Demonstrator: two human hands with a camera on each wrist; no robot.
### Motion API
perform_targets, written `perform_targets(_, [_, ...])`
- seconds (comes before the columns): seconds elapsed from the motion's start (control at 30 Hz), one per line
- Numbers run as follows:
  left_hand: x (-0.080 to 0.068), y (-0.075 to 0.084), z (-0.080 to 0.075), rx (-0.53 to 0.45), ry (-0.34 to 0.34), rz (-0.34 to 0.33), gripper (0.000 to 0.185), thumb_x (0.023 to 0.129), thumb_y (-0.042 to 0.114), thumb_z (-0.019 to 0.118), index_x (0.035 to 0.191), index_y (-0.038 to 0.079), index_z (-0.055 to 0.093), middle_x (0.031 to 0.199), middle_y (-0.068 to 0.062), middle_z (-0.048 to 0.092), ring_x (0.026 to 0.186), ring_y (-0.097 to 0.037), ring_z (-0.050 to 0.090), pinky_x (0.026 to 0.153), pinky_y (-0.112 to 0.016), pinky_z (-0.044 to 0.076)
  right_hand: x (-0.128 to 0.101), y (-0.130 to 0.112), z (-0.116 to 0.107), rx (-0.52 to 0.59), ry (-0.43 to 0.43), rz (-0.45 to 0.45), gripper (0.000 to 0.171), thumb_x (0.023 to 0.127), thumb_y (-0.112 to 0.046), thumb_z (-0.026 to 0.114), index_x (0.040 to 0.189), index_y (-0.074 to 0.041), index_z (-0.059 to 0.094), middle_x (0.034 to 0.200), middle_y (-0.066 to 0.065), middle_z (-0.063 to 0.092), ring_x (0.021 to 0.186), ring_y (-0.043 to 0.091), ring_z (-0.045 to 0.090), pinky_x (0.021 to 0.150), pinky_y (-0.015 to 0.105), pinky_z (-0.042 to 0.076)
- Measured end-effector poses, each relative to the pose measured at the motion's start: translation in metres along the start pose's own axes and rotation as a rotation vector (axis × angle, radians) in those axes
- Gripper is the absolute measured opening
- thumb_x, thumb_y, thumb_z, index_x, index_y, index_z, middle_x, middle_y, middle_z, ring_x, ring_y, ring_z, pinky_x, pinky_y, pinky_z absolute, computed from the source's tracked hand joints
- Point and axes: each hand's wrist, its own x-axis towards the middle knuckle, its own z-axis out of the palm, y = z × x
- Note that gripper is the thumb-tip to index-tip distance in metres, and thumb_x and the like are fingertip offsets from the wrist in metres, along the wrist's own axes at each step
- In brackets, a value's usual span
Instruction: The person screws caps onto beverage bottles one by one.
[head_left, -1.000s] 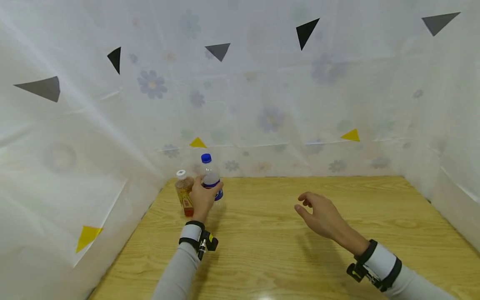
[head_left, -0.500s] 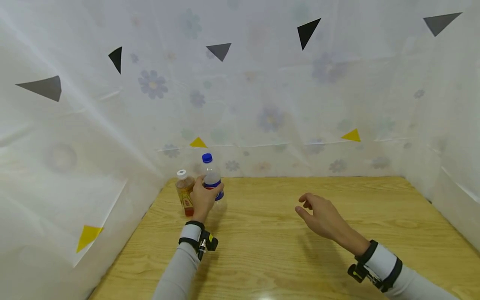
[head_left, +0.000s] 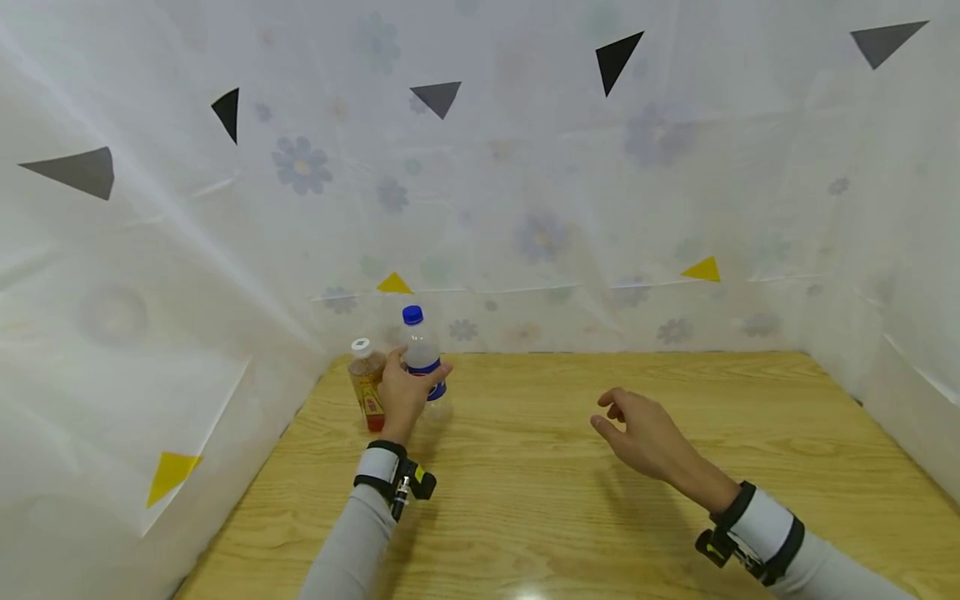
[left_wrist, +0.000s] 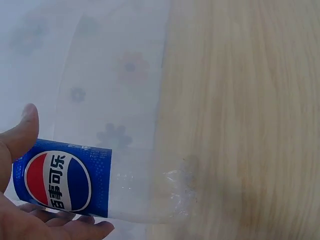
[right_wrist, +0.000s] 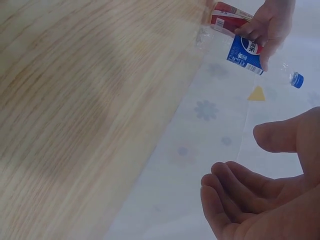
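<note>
A clear Pepsi bottle (head_left: 422,342) with a blue cap and blue label stands upright at the table's back left. My left hand (head_left: 405,392) is around its label, thumb stretched out to the right. In the left wrist view the thumb (left_wrist: 27,125) is lifted off the blue label (left_wrist: 65,177), while the fingers lie loosely along the bottle's other side. Just left of the hand stands a white-capped drink bottle (head_left: 367,387) with a yellow and red label, partly hidden by it. My right hand (head_left: 641,433) hovers over the table's right half, fingers loosely bent, holding nothing.
The wooden table (head_left: 525,483) ends at a flower-patterned white curtain (head_left: 540,208) behind, with white sheeting on both sides. Black, grey and yellow triangles are stuck on the sheeting. Each wrist wears a strapped camera.
My left thumb has spread slightly away from the Pepsi bottle. Both bottles stay where they were, and the right hand keeps its place. The head view has shifted slightly.
</note>
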Motion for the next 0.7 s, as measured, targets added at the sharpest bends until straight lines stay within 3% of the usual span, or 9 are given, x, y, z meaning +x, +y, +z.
perform_targets(0.23, [0.005, 0.012, -0.007, -0.022, -0.032, -0.017, 0.102, 0.080, 0.050, 0.084, 0.158, 0.012, 0.029, 0.149, -0.024, 0.049, 0.137, -0.041, 0.049, 0.107, -0.058, 0.044, -0.001, 0.001, 0.003, 0.004, -0.023, 0.017, 0.032, 0.100, -0.021, 0.064, 0.123, 0.001, 0.064, 0.107, 0.016, 0.070, 0.099, 0.033, 0.067, 0.080, 0.050, 0.055])
perform_targets(0.37, [0.010, 0.025, -0.013, -0.016, -0.042, 0.021, 0.106, 0.083, 0.058, 0.078, 0.161, 0.014, 0.022, 0.155, -0.026, 0.042, 0.138, -0.044, 0.046, 0.107, -0.059, 0.044, -0.001, 0.002, 0.004, 0.003, -0.024, 0.017, 0.032, 0.100, -0.022, 0.064, 0.123, 0.001, 0.064, 0.107, 0.016, 0.070, 0.099, 0.034, 0.067, 0.080, 0.050, 0.055])
perform_targets(0.5, [0.014, 0.047, -0.019, -0.018, -0.021, 0.088, 0.105, 0.085, 0.062, 0.073, 0.162, 0.015, 0.019, 0.154, -0.027, 0.041, 0.130, -0.045, 0.053, 0.103, -0.058, 0.047, -0.001, 0.002, 0.004, 0.006, -0.027, 0.019, 0.033, 0.100, -0.023, 0.064, 0.124, 0.001, 0.064, 0.107, 0.016, 0.070, 0.099, 0.035, 0.067, 0.079, 0.049, 0.055])
perform_targets(0.6, [0.016, 0.066, -0.023, -0.024, 0.054, 0.169, 0.097, 0.090, 0.062, 0.067, 0.161, 0.016, 0.021, 0.119, -0.035, 0.060, 0.088, -0.043, 0.064, 0.075, -0.051, 0.054, -0.001, 0.003, 0.004, 0.006, -0.029, 0.022, 0.034, 0.101, -0.023, 0.064, 0.124, 0.001, 0.063, 0.108, 0.016, 0.070, 0.100, 0.035, 0.067, 0.080, 0.050, 0.055])
perform_targets(0.63, [0.016, 0.072, -0.024, -0.032, 0.082, 0.203, 0.093, 0.091, 0.061, 0.066, 0.161, 0.016, 0.023, 0.105, -0.035, 0.062, 0.071, -0.041, 0.061, 0.063, -0.047, 0.052, -0.001, 0.003, 0.004, 0.006, -0.031, 0.024, 0.034, 0.101, -0.023, 0.064, 0.124, 0.001, 0.063, 0.108, 0.016, 0.070, 0.100, 0.035, 0.067, 0.080, 0.050, 0.055])
perform_targets(0.7, [0.016, 0.085, -0.024, -0.050, 0.133, 0.274, 0.083, 0.095, 0.057, 0.062, 0.159, 0.016, 0.029, 0.101, -0.034, 0.063, 0.049, -0.036, 0.044, 0.046, -0.038, 0.039, -0.002, 0.003, 0.004, 0.006, -0.033, 0.026, 0.034, 0.101, -0.024, 0.064, 0.124, 0.000, 0.063, 0.109, 0.016, 0.070, 0.100, 0.034, 0.067, 0.080, 0.050, 0.055])
